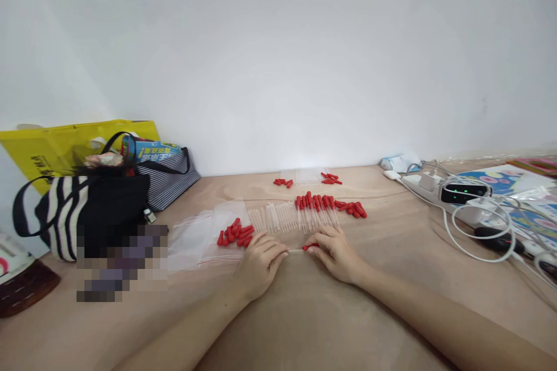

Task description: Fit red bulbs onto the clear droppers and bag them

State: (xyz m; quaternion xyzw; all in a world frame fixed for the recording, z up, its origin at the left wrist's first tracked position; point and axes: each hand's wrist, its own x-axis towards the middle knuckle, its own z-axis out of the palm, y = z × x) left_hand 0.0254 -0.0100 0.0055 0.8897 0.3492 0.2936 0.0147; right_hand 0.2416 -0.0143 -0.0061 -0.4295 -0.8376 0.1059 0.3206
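The left hand pinches one end of a thin clear tube, and the right hand grips a red bulb at the other end. This tube is between both hands, nearer than the row of tubes.

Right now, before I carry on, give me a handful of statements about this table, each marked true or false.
1. The right hand holds a red cap. True.
2. The left hand rests on the black bag. False: it holds one end of a clear tube.
3. Every tube in the row wears a cap. False: those toward its left are bare.
4. A power strip lies right of the row. True.
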